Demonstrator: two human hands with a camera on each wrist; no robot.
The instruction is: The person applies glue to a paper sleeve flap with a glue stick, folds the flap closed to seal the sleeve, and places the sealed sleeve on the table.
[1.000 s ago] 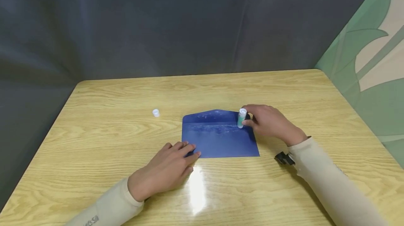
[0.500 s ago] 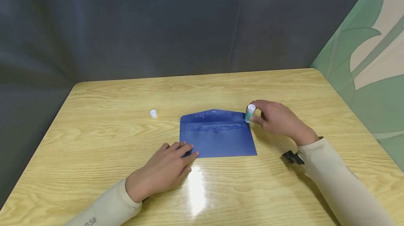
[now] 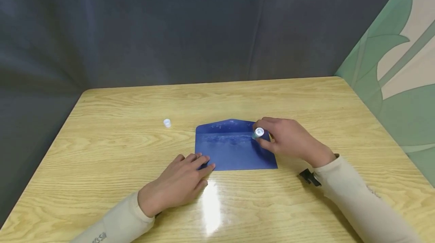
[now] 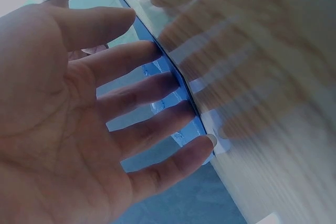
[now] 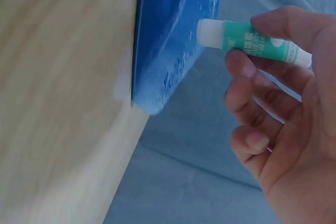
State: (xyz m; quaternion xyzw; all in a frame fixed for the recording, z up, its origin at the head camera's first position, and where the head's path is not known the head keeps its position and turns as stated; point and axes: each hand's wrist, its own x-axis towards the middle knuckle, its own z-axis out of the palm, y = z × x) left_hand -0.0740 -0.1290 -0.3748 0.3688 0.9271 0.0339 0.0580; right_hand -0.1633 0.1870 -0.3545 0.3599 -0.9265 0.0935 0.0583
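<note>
A dark blue envelope (image 3: 234, 156) lies on the table with its flap turned up away from the person. Whitish smears run along the fold and on the flap. The left hand (image 3: 180, 179) rests with spread, fairly straight fingers on the envelope's near left corner; the left wrist view shows its fingertips at the envelope's edge. Over the envelope's upper right part, the right hand (image 3: 289, 139) pinches a glue stick (image 5: 254, 41) with a green label between thumb and fingers. In the right wrist view the glue stick's white end points toward the envelope; contact cannot be told.
A small white cap (image 3: 167, 123) stands on the wooden table (image 3: 119, 141), left of the envelope. A dark curtain (image 3: 170, 28) hangs behind the table. On the right is a leaf-patterned cloth (image 3: 408, 84). A black clip-like piece (image 3: 310, 177) sits by the right cuff.
The right hand moves the glue stick right to the envelope's edge, then back left and nearer the person, tilting its upper end toward the camera. The left hand stays in place.
</note>
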